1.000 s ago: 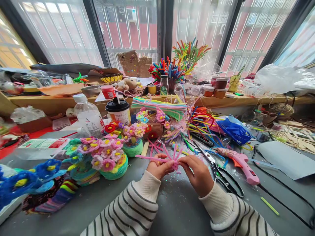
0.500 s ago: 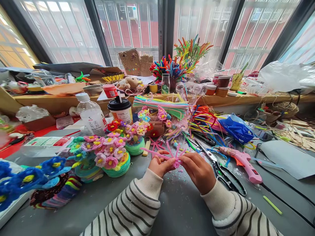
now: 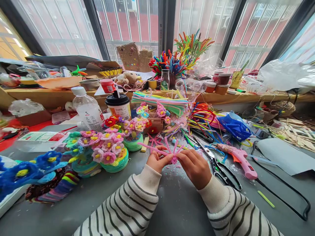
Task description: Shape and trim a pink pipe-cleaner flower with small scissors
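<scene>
A pink pipe-cleaner piece (image 3: 174,159) with several thin arms spreading from a bunched centre is held up over the grey table (image 3: 180,203). My left hand (image 3: 159,159) pinches it from the left, and one long pink strand sticks out past those fingers. On the other side my right hand (image 3: 195,165) has its fingertips closed on the piece near its centre. Just beyond the hands lies another pink star-like shape (image 3: 155,141). Large scissors (image 3: 216,164) rest to the right of my right hand. Small glittery bits are scattered beneath.
Flower pots with pink blooms (image 3: 110,147), a plastic bottle (image 3: 88,109) and a lidded cup (image 3: 119,105) stand on the left. Bundled pipe cleaners (image 3: 161,101) lie behind. A pink glue gun (image 3: 242,160) with a black cord and a blue packet (image 3: 235,126) are at the right.
The whole view has shifted slightly. Both hands still hold the pink piece, with little change in their grip.
</scene>
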Motion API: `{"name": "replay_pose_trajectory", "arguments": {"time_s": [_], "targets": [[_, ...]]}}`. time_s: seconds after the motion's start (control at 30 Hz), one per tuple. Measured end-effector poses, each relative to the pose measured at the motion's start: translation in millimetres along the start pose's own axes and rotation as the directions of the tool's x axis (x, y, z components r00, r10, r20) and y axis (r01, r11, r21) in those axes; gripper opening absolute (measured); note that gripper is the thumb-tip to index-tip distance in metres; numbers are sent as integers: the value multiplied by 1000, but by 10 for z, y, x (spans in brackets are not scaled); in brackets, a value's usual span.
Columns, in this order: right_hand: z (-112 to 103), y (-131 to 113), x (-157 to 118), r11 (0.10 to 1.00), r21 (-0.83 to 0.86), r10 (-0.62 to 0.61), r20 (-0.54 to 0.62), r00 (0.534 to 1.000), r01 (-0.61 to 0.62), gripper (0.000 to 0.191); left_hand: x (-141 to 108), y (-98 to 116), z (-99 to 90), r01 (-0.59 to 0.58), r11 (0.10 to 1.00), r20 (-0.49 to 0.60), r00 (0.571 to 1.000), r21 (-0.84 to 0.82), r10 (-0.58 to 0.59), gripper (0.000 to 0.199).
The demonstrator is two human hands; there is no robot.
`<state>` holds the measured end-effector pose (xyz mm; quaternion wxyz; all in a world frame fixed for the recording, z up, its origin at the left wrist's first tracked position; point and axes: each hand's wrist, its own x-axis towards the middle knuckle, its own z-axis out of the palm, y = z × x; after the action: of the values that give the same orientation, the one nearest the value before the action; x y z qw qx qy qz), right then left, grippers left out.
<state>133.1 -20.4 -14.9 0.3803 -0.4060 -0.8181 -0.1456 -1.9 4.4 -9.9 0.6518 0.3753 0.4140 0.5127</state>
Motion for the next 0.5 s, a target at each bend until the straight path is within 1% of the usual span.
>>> {"name": "replay_pose_trajectory", "arguments": {"time_s": [0.13, 0.27, 0.33, 0.4, 0.5], "targets": [[-2, -9, 20, 1000, 15, 28, -12, 1000, -28, 12, -22, 10, 23, -102, 991, -21, 994, 83, 104, 40], [2, -31, 27, 997, 33, 71, -13, 997, -71, 10, -45, 8, 41, -212, 960, -22, 975, 181, 220, 32], [10, -43, 27, 994, 45, 105, -11, 994, -104, 10, -54, -1, 46, -262, 932, -19, 961, 252, 275, 30], [17, -54, 25, 984, 79, 161, -13, 987, -159, 10, -65, -10, 52, -309, 894, -8, 944, 325, 329, 26], [25, -69, 15, 958, 143, 250, 15, 968, -250, 10, -93, -11, 67, -373, 822, 17, 914, 431, 406, 20]]}}
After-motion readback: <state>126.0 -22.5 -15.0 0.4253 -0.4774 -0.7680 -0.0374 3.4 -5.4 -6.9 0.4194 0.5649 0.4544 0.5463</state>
